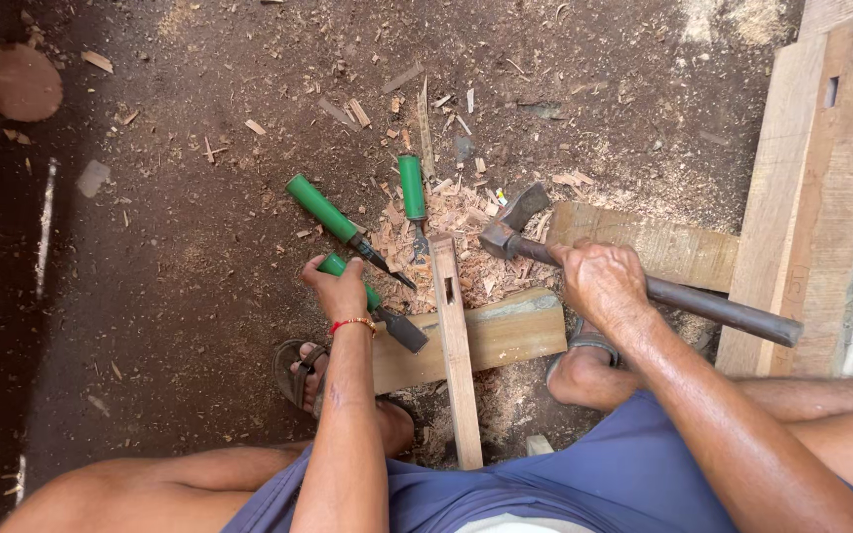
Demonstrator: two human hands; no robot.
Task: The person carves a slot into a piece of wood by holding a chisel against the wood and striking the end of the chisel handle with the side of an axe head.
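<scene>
Seen from the head camera, a narrow wooden strip point(454, 345) with a small slot cut near its far end is laid across a thicker block point(505, 331) on the dirt floor point(180, 257), running from between the knees out toward a heap of wood chips point(456, 222). The left hand point(340, 292) is closed around the green handle of a chisel point(387, 318), whose blade lies just left of the strip, close to the slot. The right hand point(602, 281) is wrapped tight on the dark shaft of a hammer point(644, 286), its head held near the floor just right of the strip's far end. Two more green-handled chisels point(336, 219) point(412, 192) are left on the floor beyond the left hand.

A risk is judged in the strip, which appears pinned only by its own weight and perhaps a foot: a blow off centre could make it twist or skid on the block. The chisel hand sits close to where the hammer would land, so a glancing strike could catch the fingers. The sandalled foot point(300, 370) lies near the blade.

Room is open to the left, over bare dirt. To the right, movement is hemmed by stacked planks point(821, 197) and a board point(663, 247) under the hammer shaft.
</scene>
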